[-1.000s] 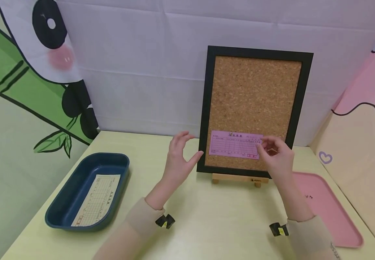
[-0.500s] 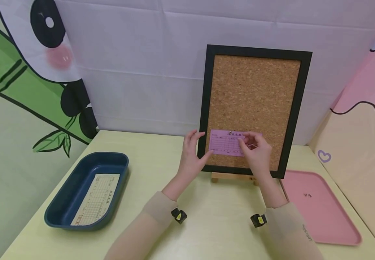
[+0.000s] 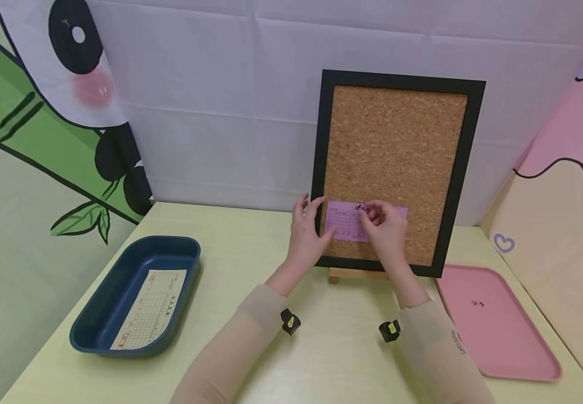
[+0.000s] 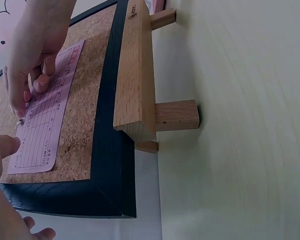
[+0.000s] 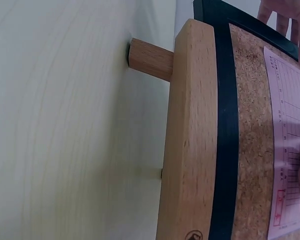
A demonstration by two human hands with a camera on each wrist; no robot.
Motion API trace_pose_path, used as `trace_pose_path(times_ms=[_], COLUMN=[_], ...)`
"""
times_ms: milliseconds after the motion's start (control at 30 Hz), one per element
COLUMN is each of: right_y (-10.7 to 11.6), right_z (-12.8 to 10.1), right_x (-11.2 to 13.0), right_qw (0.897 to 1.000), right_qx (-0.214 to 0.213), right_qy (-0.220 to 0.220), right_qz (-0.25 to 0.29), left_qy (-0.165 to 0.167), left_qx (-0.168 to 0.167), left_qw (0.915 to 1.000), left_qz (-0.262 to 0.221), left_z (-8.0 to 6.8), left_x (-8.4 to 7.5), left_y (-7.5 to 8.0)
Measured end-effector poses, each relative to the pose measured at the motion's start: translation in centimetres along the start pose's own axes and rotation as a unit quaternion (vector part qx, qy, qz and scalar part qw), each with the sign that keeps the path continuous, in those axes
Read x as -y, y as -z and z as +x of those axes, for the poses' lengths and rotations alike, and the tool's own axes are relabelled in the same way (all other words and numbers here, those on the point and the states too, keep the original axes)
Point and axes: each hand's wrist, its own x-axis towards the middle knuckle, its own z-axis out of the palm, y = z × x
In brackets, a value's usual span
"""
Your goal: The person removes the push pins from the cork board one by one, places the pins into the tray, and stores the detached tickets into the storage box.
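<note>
Yellow desk (image 3: 321,348), cork board (image 3: 397,146) propped up: your left hand (image 3: 307,235) flat against the pink slip (image 3: 344,224), right hand (image 3: 384,230) pinching its pushpin (image 3: 358,207).

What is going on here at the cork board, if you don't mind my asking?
A person is working at a cork board that stands on a small wooden easel. The right hand has its fingers at a pin on the top edge of a purple slip, while the left hand touches the slip's left edge. A blue tray holds another slip.

Both hands (image 3: 347,235) touch pink slip (image 3: 367,223) on corkboard (image 3: 397,140)
</note>
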Motion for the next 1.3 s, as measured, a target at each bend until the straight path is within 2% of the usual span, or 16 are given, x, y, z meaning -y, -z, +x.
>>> trace_pose_path(times_ms=[200,400,1033,1300], right_y=[-0.4,-0.8,-1.1,-1.2], right_z=[0.1,0.3,0.3,0.4], right_x=[-0.2,-0.4,-0.5,-0.4], right_qw=[0.998,0.992,0.990,0.989], right_qx=[-0.002,-0.026,-0.036,-0.044], right_qy=[0.034,0.065,0.079,0.089], right_qz=[-0.061,-0.108,-0.108,-0.111], left_qy=[-0.004,0.000,0.001,0.004], left_qx=[-0.001,0.000,0.005,0.004], left_qw=[0.9995,0.9988,0.9990,0.9997], left_qz=[0.031,0.049,0.045,0.024], left_z=[0.6,1.2,2.2,2.2], left_x=[-0.2,-0.2,0.0,-0.2], left_y=[-0.3,-0.6,-0.8,-0.8])
